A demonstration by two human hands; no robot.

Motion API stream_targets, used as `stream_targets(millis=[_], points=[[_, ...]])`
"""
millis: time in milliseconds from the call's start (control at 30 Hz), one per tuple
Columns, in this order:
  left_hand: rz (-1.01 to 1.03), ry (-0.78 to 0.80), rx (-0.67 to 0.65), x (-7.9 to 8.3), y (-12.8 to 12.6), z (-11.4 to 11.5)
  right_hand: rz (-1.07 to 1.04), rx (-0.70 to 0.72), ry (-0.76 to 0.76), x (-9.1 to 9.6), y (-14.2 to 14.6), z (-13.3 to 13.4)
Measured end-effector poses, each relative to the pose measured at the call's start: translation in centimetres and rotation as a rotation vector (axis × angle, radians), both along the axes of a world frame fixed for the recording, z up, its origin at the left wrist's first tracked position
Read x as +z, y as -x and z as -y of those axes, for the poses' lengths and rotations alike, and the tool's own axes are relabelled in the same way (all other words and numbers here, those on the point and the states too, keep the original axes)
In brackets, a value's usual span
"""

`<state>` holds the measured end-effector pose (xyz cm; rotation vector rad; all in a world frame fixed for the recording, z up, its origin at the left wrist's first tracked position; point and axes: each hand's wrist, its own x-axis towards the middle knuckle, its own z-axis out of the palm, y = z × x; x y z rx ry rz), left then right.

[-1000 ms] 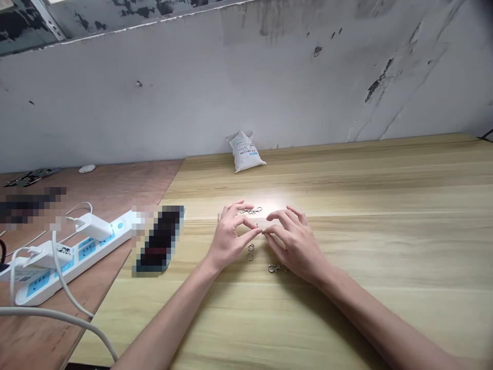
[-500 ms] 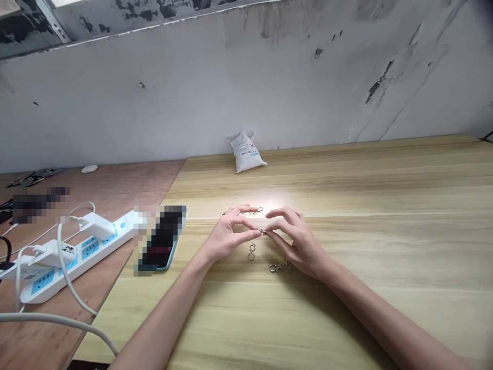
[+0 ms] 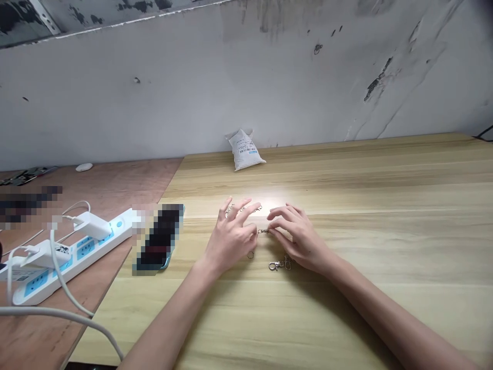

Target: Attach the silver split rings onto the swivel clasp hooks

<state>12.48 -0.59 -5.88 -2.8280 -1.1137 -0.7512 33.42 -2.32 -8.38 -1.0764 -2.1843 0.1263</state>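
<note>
My left hand (image 3: 231, 236) and my right hand (image 3: 298, 239) meet over the light wooden table (image 3: 346, 216). Between their fingertips they pinch a small metal clasp piece (image 3: 263, 231). The left hand's other fingers stretch forward over a thin metal chain (image 3: 252, 208) that lies just behind them. A small metal ring (image 3: 250, 255) shows under the left hand's edge. A lobster clasp with rings (image 3: 279, 264) rests on the table against the right hand's near side.
A small white pouch (image 3: 243, 149) leans by the wall at the back. A phone (image 3: 158, 236) lies at the table's left edge. On the lower brown table to the left sits a white power strip (image 3: 65, 254) with plugs and cables.
My left hand has turned palm down and spread its fingers forward, covering one of the two rings. The right hand has stayed in place, still pinching the small piece.
</note>
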Motion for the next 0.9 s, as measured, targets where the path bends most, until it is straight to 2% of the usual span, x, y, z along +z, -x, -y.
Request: stream_targets(millis=[100,233,333,433,500,667,733,800,900], points=[[0.137,0.145,0.042,-0.1,0.1,-0.2,-0.033,-0.017,-0.026,-0.1,-0.2,0.0],[0.251,0.382,0.012,-0.3,0.4,-0.6,-0.056,-0.012,-0.065,-0.1,0.0,0.0],[0.307,0.438,-0.001,-0.3,0.7,-0.9,-0.052,-0.014,-0.057,-0.1,0.1,0.0],[0.329,0.396,0.013,-0.2,1.0,-1.2,-0.012,-0.026,-0.031,0.0,0.0,-0.1],[0.290,0.311,0.028,-0.3,1.1,-1.3,0.029,-0.044,-0.022,-0.1,0.0,-0.1],[0.017,-0.101,0.055,-0.9,0.1,-0.9,0.093,-0.097,-0.012,-0.3,0.8,0.1],[-0.090,-0.199,0.044,-1.3,-0.3,-0.6,0.102,-0.117,-0.003,-0.6,1.5,0.2],[-0.125,-0.221,0.051,-1.4,-0.4,-0.6,0.091,-0.148,0.009,-0.9,2.0,0.1],[-0.046,-0.123,0.128,-1.3,0.2,-0.9,0.009,-0.199,0.045,-1.7,1.8,-0.3]])
